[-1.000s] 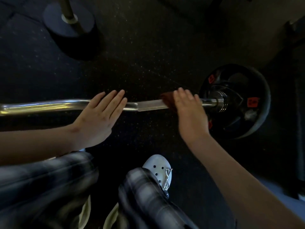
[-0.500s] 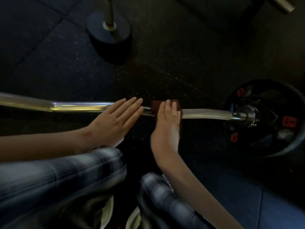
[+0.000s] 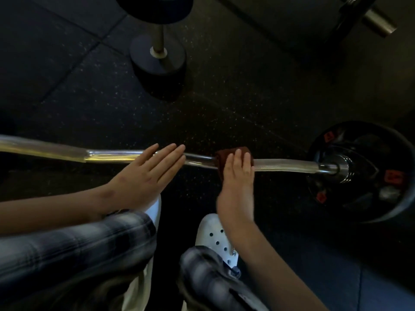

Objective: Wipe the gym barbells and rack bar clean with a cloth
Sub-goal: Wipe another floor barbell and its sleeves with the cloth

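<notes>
Brown cloth (image 3: 221, 156), one; flat hands (image 3: 143, 178) (image 3: 237, 189), two

1. The barbell bar (image 3: 280, 165) runs left to right over the floor (image 3: 224, 97), just beyond the person's knees.
2. A weight plate (image 3: 381, 212) sits on the bar's right end.
3. The cloth (image 3: 222, 154) is draped over the bar, left of the plate.
4. The right hand (image 3: 235, 189) lies on the cloth.
5. The left hand (image 3: 143, 178) lies across the bar, left of the cloth and apart from it.
6. Behind the bar a dumbbell (image 3: 146, 61) stands on end.
7. Another bar end (image 3: 379, 20) lies far behind on the right.
8. A shoe (image 3: 215, 239) sits under the right wrist.
</notes>
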